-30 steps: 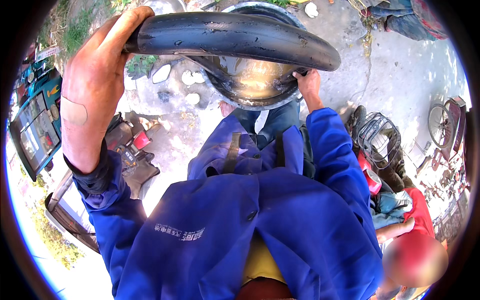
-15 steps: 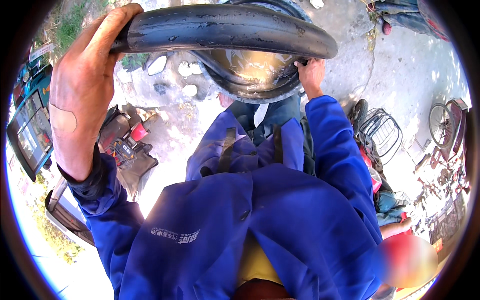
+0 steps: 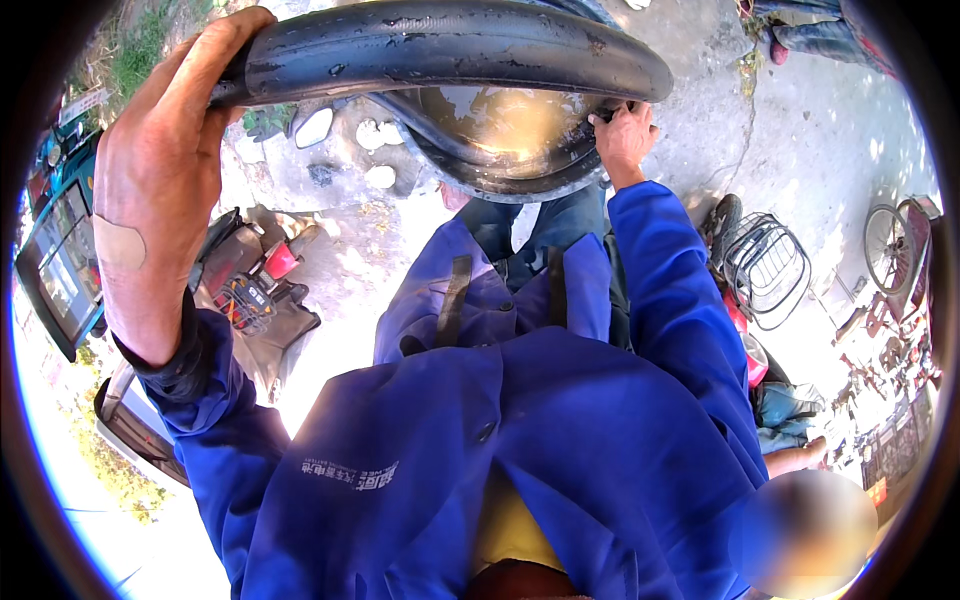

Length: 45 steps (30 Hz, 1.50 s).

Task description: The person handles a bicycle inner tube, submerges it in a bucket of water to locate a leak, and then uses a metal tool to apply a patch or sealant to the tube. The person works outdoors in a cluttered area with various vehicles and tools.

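Note:
A wet, inflated black inner tube (image 3: 450,52) arches over a round dark basin (image 3: 470,183) of murky brown water (image 3: 500,118). Its lower part dips toward the basin, where black rubber lines the inside of the wall. My left hand (image 3: 165,150) is wrapped around the tube's left end, thumb on the near side, with a tan patch on the wrist. At the basin's right edge, my right hand (image 3: 627,138) has its fingers curled against the tube's underside. Its fingertips are partly hidden beneath the raised section.
Pale stones (image 3: 378,135) lie left of the basin. A red cup-like container (image 3: 281,262) and tools sit on a dark bag to the left. On the right are a black wire basket (image 3: 765,262), a bicycle wheel (image 3: 890,248), and another person's hand (image 3: 797,458).
The tube has shifted slightly up and left with my left hand. My right hand has turned a little, its fingers now more spread at the basin's edge.

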Motion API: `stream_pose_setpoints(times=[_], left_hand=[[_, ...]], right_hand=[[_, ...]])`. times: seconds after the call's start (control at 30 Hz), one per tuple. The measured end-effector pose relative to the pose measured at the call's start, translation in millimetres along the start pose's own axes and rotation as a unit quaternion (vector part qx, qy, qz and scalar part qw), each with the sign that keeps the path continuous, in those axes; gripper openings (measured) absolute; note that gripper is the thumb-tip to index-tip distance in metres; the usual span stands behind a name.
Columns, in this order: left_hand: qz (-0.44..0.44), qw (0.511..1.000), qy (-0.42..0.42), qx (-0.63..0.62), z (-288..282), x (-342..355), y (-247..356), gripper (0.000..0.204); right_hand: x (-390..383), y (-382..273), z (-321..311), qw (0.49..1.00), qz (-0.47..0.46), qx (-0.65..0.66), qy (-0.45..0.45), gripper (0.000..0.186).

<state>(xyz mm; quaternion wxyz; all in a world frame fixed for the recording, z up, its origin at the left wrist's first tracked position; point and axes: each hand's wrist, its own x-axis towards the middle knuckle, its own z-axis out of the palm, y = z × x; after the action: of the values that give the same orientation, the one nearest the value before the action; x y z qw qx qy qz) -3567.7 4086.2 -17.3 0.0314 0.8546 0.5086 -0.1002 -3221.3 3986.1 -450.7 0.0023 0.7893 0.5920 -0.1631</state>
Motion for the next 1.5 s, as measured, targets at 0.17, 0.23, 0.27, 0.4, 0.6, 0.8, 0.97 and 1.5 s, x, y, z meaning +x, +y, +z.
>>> stream_pose_setpoints(times=[0.17,0.23,0.27,0.4,0.6,0.8,0.97,1.5], left_hand=[[-0.003,1.0,-0.003,0.007,1.2,-1.1,0.6,0.055],[0.001,1.0,-0.003,0.003,-0.7,-3.0,2.0,0.055],[0.004,1.0,-0.003,0.001,0.1,-3.4,1.7,0.056],[0.02,1.0,-0.005,-0.008,1.5,-5.7,-0.5,0.057],[0.028,1.0,0.0,-0.002,5.2,-11.1,-0.7,0.057],[-0.005,1.0,0.003,-0.024,0.7,-13.2,2.6,0.058],[-0.048,0.999,0.01,0.006,-15.3,-17.3,-0.4,0.057],[-0.267,0.733,0.168,-0.603,64.5,-76.5,-61.7,0.044]], right_hand=[[-1.2,-1.8,-2.1,1.0,0.0,-0.008,0.009,0.043],[-1.5,-4.3,-3.0,1.0,0.001,-0.01,0.007,0.042],[-2.0,-4.4,-2.3,1.0,-0.001,-0.015,0.012,0.042],[-2.3,-4.4,2.3,0.999,-0.009,-0.031,0.027,0.041],[-2.5,-6.3,2.7,0.999,-0.005,-0.042,0.013,0.041],[2.0,-7.2,-16.4,0.999,0.041,0.029,-0.02,0.045],[23.1,29.6,-30.2,0.979,-0.024,0.199,-0.033,0.051],[133.7,-56.4,-304.8,0.81,-0.211,0.422,0.349,0.052]])
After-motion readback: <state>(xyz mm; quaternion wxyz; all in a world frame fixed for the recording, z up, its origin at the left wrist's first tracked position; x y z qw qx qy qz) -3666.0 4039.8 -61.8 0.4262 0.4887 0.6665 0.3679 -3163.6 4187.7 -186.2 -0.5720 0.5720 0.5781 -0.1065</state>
